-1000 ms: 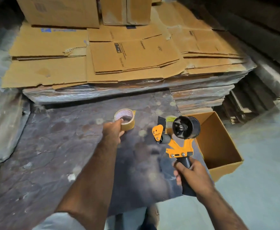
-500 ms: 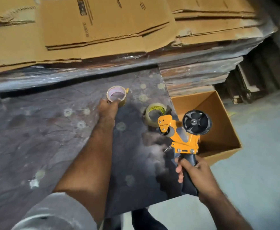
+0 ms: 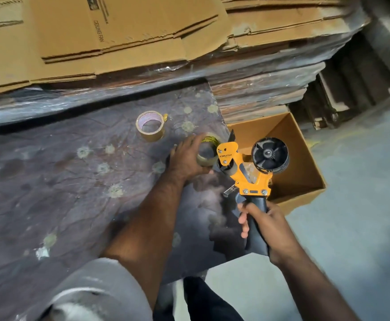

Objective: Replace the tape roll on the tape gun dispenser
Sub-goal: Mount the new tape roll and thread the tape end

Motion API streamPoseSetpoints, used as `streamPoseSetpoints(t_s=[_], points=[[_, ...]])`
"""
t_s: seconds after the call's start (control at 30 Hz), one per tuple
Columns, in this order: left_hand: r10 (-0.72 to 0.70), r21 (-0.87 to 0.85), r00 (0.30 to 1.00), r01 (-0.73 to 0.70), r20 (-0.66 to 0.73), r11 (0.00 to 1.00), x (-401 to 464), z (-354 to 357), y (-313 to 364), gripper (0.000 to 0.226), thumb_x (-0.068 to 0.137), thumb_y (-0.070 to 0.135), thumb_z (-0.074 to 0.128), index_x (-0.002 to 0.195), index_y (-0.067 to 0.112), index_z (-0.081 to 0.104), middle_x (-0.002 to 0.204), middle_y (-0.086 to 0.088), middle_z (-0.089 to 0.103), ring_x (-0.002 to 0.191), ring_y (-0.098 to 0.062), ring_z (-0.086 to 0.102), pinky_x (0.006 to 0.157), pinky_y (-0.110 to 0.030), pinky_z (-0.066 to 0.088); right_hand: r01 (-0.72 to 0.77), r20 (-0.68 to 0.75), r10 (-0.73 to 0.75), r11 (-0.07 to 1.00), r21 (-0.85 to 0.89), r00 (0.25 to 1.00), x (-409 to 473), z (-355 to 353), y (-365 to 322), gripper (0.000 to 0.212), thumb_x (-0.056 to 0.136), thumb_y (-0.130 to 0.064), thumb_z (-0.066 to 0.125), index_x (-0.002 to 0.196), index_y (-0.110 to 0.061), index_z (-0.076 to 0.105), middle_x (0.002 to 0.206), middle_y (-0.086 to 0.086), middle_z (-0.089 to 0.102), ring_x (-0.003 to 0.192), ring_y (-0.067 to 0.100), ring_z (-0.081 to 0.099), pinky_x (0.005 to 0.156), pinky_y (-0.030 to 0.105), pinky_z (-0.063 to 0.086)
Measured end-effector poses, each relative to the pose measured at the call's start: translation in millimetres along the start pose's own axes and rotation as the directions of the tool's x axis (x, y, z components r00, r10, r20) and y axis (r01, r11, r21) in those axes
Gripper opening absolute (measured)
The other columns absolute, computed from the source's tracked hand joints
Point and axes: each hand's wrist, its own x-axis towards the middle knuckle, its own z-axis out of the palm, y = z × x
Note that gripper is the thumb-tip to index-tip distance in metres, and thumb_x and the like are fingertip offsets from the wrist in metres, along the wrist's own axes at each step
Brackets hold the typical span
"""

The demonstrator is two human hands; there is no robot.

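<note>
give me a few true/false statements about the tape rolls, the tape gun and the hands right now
1. The black spool hub of the orange tape gun carries no tape roll. True.
2. The right hand grips the gun by its black handle. True.
3. The left hand holds the tan roll with the white core. False: that roll lies alone on the dark mottled table; the left hand is on the clear roll with yellow print.
4. The open brown cardboard box sits on the table. False: it stands beyond the table's right edge, lower down.
5. Flattened cardboard sheets are stacked behind the table. True.
</note>
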Motion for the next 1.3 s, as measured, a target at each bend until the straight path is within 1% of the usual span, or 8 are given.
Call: streamPoseSetpoints(t_s=[0.13, 0.23, 0.37, 0.53, 0.73, 0.87, 1.13, 1.3], points=[[-0.057, -0.017, 0.998, 0.056, -0.036, 0.998, 8.7, 5.7, 4.7, 0.125, 0.062, 0.055, 0.087, 0.162, 0.032, 0.015, 0.167, 0.002, 0.027, 0.153, -0.022, 0.024, 0.118, -0.067, 0.01, -0.001, -0.014, 0.0, 0.999, -0.053, 1.0, -4.4, -7.9, 5.8, 0.021, 0.094, -0.008, 0.065, 0.075, 0.004, 0.062, 0.061, 0.016, 0.063, 0.045, 0.027, 0.051, 0.052, 0.035, 0.049], [-0.12, -0.085, 0.986, 0.11, -0.115, 0.99, 6.4, 3.8, 5.6, 0.118, 0.052, 0.064, 0.08, 0.154, 0.024, 0.037, 0.155, -0.002, 0.045, 0.143, -0.024, 0.041, 0.116, -0.058, 0.028, -0.006, -0.004, 0.006, 0.999, -0.044, 1.0, -8.4, -7.9, 10.0, 0.02, 0.095, -0.006, 0.063, 0.075, 0.0, 0.065, 0.064, 0.016, 0.064, 0.043, 0.026, 0.051, 0.054, 0.036, 0.049], [-0.238, -0.367, 0.942, 0.14, -0.235, 0.919, -19.2, -15.7, -6.5, 0.111, 0.034, 0.077, 0.078, 0.133, 0.031, 0.056, 0.13, 0.005, 0.064, 0.12, -0.019, 0.061, 0.101, -0.047, 0.051, -0.024, 0.038, 0.025, 1.0, -0.005, 0.999, -18.8, 0.9, 7.6, 0.022, 0.096, -0.004, 0.06, 0.075, -0.003, 0.067, 0.064, 0.016, 0.063, 0.044, 0.024, 0.05, 0.05, 0.033, 0.05], [-0.312, -0.531, 0.859, 0.055, -0.406, 0.845, -64.0, -89.0, 1.8, 0.097, 0.037, 0.069, 0.089, 0.123, 0.032, 0.062, 0.12, 0.01, 0.067, 0.11, -0.016, 0.065, 0.095, -0.044, 0.056, -0.066, 0.137, 0.056, 0.995, 0.072, 0.989, -35.4, 32.3, -2.1, 0.017, 0.096, -0.003, 0.057, 0.083, 0.0, 0.067, 0.061, 0.013, 0.06, 0.041, 0.022, 0.048, 0.045, 0.032, 0.047], [-0.024, -0.271, 0.815, -0.164, -0.579, 0.949, -134.0, -172.8, 40.0, 0.104, 0.04, 0.077, 0.084, 0.132, 0.036, 0.057, 0.131, 0.016, 0.058, 0.127, -0.014, 0.051, 0.11, -0.045, 0.039, -0.109, 0.294, 0.074, 0.988, 0.107, 0.953, -62.6, 83.7, -11.8, 0.008, 0.094, -0.004, 0.059, 0.089, 0.0, 0.064, 0.059, 0.01, 0.058, 0.042, 0.018, 0.046, 0.042, 0.027, 0.045], [0.123, -0.125, 0.818, -0.231, -0.562, 0.965, -180.3, -190.5, 62.5, 0.109, 0.04, 0.08, 0.082, 0.137, 0.039, 0.054, 0.13, 0.022, 0.053, 0.126, -0.005, 0.043, 0.099, -0.034, 0.028, -0.102, 0.355, 0.06, 0.99, 0.102, 0.933, -86.6, 115.5, -18.5, 0.006, 0.093, -0.003, 0.06, 0.087, -0.003, 0.061, 0.058, 0.009, 0.056, 0.041, 0.017, 0.046, 0.042, 0.025, 0.042], [0.111, -0.058, 0.81, -0.177, -0.576, 0.983, -231.6, -197.6, 67.7, 0.113, 0.038, 0.084, 0.078, 0.138, 0.038, 0.055, 0.139, 0.021, 0.055, 0.132, -0.004, 0.04, 0.097, -0.032, 0.019, -0.031, 0.398, -0.011, 0.995, 0.099, 0.917, -123.8, 141.5, -20.2, 0.004, 0.092, -0.004, 0.059, 0.091, -0.002, 0.063, 0.06, 0.009, 0.056, 0.045, 0.018, 0.046, 0.043, 0.027, 0.043], [0.067, -0.06, 0.808, -0.125, -0.586, 0.99, -243.6, -200.0, 74.0, 0.113, 0.037, 0.083, 0.08, 0.137, 0.037, 0.053, 0.136, 0.019, 0.055, 0.133, -0.008, 0.038, 0.11, -0.041, 0.024, 0.026, 0.399, -0.057, 0.996, 0.084, 0.915, -138.7, 148.2, -17.8, 0.006, 0.092, -0.005, 0.06, 0.091, -0.001, 0.064, 0.06, 0.01, 0.058, 0.045, 0.018, 0.049, 0.043, 0.027, 0.044]])
